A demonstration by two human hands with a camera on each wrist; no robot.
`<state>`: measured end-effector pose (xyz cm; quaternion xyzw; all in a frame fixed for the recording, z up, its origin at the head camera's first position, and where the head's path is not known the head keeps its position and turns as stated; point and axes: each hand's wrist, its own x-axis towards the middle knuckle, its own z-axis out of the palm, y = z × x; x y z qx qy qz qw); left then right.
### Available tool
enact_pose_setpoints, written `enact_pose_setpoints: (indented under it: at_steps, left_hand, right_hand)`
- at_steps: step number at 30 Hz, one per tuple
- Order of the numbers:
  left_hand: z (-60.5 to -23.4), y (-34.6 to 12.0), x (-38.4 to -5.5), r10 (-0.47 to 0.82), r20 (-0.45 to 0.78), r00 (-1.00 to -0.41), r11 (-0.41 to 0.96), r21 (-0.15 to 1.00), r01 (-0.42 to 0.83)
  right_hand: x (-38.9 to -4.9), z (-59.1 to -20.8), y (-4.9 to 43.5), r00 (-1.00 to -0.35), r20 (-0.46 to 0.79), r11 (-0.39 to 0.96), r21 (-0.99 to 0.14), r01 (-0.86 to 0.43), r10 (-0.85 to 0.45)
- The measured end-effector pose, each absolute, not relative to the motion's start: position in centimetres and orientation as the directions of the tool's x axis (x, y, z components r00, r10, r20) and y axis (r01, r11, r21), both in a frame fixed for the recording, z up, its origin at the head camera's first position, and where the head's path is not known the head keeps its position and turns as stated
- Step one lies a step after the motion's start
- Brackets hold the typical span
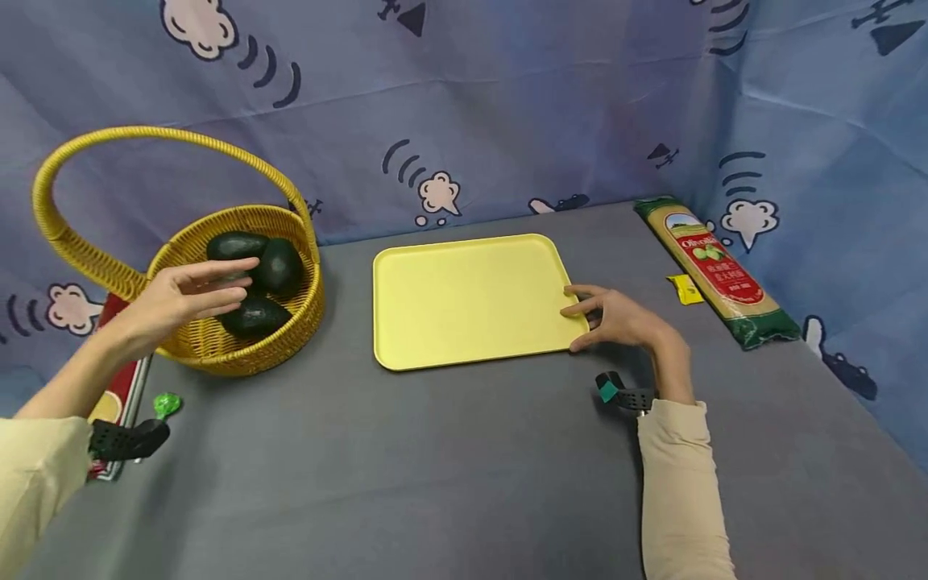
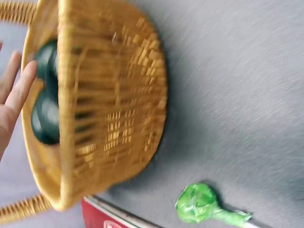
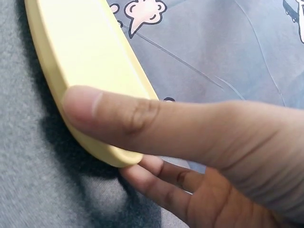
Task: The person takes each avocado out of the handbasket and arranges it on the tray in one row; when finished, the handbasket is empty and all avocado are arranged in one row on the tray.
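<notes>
Spreading out in front of me, the grey bench (image 1: pixel 406 467) is carrying a wicker basket (image 1: pixel 290 342) over on the person's left and a flat yellow tray (image 1: pixel 471 302) at the centre. The right hand (image 1: pixel 616 318) is bending in at the wrist, its thumb and fingers clamping the tray's right end near the corner. The left hand (image 1: pixel 181 302) is hovering over the basket, fingers slightly apart and nearly straight; whether they are touching the dark green avocados (image 1: pixel 281 267), I cannot tell. At least three are sitting inside.
</notes>
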<state>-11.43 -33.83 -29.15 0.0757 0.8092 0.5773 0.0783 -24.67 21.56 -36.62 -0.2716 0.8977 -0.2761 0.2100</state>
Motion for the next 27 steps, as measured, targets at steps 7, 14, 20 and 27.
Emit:
enact_pose_setpoints:
  at_steps: [7, 14, 20, 27]
  left_hand:
    - [-29.9, -35.1, -11.5, -0.068, -0.102, -0.992, 0.114, 0.987, -0.109]
    - [-30.6, -34.7, -10.2, -0.223, -0.191, -0.956, 0.061, 0.976, -0.209]
    - [-31.1, -34.6, -9.9, -0.237, -0.219, -0.946, -0.011, 0.975, -0.223]
    - [-31.9, -33.7, -11.3, -0.193, -0.154, -0.969, 0.024, 0.987, -0.161]
  right_hand:
    - [-24.8, -36.2, 21.4, -0.762, -0.234, 0.704, -0.605, -0.373, -0.604]
    - [-25.2, -36.1, 21.0, -0.769, -0.246, 0.716, -0.598, -0.359, -0.590]
    - [-25.2, -36.5, 20.8, -0.751, -0.233, 0.694, -0.610, -0.383, -0.618]
    - [-24.7, -36.9, 21.9, -0.761, -0.204, 0.676, -0.633, -0.377, -0.615]
